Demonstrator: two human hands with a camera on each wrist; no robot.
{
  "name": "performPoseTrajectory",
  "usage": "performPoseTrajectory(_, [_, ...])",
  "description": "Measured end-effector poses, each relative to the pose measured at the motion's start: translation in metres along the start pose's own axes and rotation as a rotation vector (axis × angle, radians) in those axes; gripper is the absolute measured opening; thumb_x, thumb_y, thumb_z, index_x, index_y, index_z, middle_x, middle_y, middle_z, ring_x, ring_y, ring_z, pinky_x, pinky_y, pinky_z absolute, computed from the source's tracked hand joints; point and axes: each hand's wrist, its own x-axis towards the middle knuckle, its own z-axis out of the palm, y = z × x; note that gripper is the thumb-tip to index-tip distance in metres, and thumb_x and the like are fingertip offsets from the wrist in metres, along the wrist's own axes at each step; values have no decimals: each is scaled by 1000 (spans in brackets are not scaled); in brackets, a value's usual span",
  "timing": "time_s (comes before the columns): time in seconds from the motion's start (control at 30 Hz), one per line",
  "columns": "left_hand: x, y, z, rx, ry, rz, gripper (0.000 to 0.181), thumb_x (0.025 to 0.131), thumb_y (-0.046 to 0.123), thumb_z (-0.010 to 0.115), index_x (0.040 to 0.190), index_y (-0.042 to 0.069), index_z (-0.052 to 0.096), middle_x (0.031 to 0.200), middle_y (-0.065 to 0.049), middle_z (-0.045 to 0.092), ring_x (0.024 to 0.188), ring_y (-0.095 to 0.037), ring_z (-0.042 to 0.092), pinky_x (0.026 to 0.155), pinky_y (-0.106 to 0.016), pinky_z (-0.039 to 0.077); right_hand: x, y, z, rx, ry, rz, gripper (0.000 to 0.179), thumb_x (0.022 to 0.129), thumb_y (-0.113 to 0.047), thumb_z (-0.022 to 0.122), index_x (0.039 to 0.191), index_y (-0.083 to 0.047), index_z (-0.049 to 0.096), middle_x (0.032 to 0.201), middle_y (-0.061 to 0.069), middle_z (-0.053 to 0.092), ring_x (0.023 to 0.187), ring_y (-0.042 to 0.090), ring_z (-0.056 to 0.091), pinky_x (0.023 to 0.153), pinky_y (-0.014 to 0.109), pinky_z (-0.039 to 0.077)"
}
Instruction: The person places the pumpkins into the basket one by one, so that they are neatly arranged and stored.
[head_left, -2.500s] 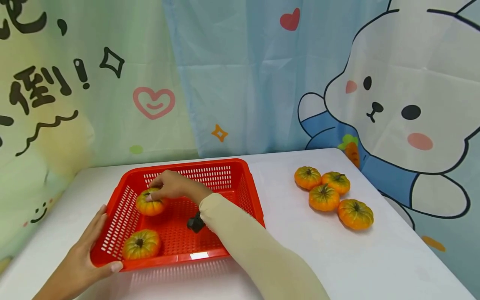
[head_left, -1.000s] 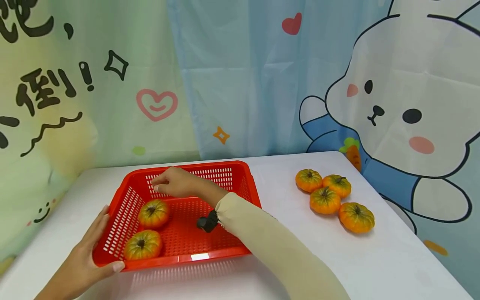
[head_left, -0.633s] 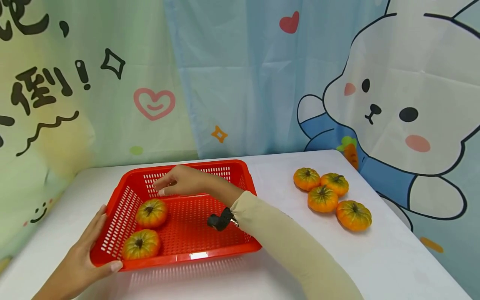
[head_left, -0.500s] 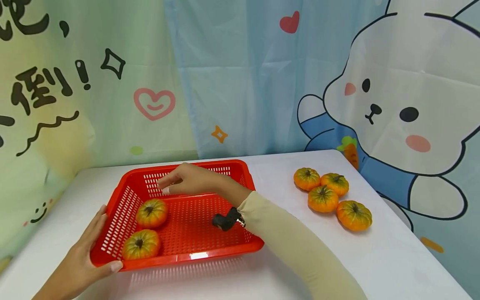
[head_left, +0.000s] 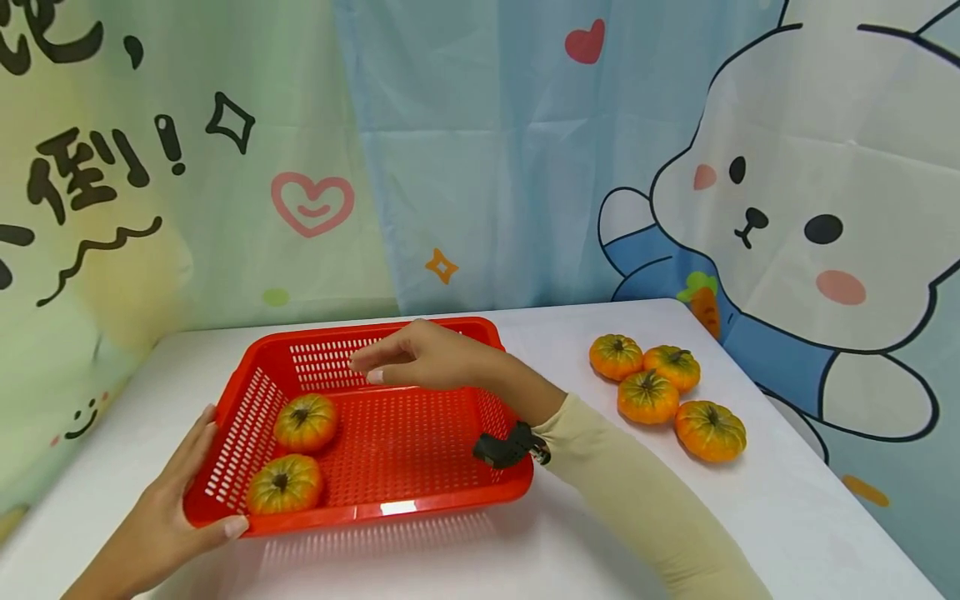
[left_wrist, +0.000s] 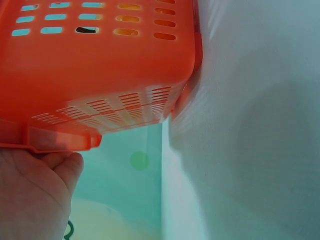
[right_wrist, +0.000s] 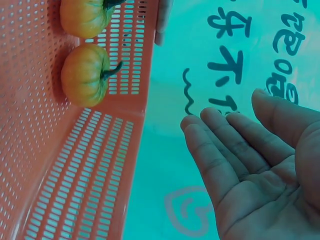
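Note:
Two small orange pumpkins lie in the left part of a red plastic basket: the rear pumpkin and the front pumpkin, each with a dark stem. My left hand grips the basket's near left corner, thumb at the front rim and fingers along the left side. In the left wrist view, fingertips show right at the rim. Above the back half of the basket hovers my right hand, holding nothing. The right wrist view shows its palm bare and its fingers slightly bent and apart.
Several more orange pumpkins sit in a cluster on the white table, right of the basket. Behind the table hangs a printed curtain. A black wrist camera juts from below the right wrist.
The right hand has let go of the rear pumpkin, risen and moved right across the basket, its fingers loosening. That pumpkin now rests nearer the front one. The left hand has stayed put.

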Motion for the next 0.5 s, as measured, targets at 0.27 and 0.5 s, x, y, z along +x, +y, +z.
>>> performPoseTrajectory(0.27, [0, -1, 0, -26, -5, -4, 115, 68, 16, 85, 156, 7, 11, 163, 7, 4, 136, 10, 7, 93, 0, 17, -30, 11, -11, -49, 68, -7, 39, 98, -10, 58, 136, -3, 57, 126, 3, 64, 111, 9, 61, 91, 25, 47])
performPoseTrajectory(0.5, [0, -1, 0, -9, -12, -15, 113, 70, 18, 84, 156, 7, 11, 162, 8, 3, 137, 10, 6, 92, 0, 15, -57, 19, -23, -86, 138, -39, 39, 98, -13, 58, 135, -3, 57, 126, 3, 64, 115, 11, 59, 94, 28, 46])
